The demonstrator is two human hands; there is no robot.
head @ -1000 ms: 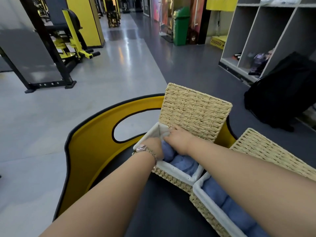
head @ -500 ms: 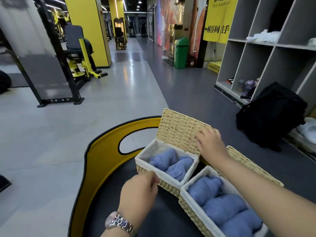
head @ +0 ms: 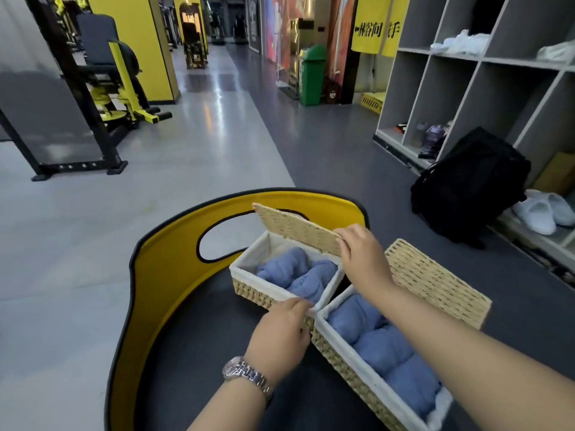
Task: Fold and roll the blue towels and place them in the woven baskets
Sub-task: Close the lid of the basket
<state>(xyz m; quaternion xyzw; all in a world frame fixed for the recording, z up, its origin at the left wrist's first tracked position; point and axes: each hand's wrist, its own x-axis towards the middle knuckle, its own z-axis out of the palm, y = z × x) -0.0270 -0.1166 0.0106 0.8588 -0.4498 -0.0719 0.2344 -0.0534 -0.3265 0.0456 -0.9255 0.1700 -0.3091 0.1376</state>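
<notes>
Since half a second ago the left hand (head: 280,332) has gone forward from the dark seat pad to the near corner of the smaller straw-coloured woven basket with white cloth liner (head: 249,272), and the right hand (head: 362,259) has slid down to the free edge of that basket's flat woven lid (head: 294,227), which now tips lower over the opening.

Left hand: fingers curled onto the liner rim at the near corner, pinching it, steadying the basket. Right hand: fingers curled over the lid edge, gripping it.

Rolled soft blue towels (head: 298,275) sit inside the smaller basket. More blue rolls (head: 382,349) fill the longer woven basket (head: 348,365) just beside it, whose lid (head: 435,281) hangs open to the far side. Both baskets rest on the black padded seat with curved yellow back (head: 161,275).

Handling, as judged: lid light, fairly stiff, hinged at the back; hold it by the free edge. Towels soft and springy and may bulge up against it. The basket is light enough to skid, so holding the rim makes sense.

Task looks nearly finished.
</notes>
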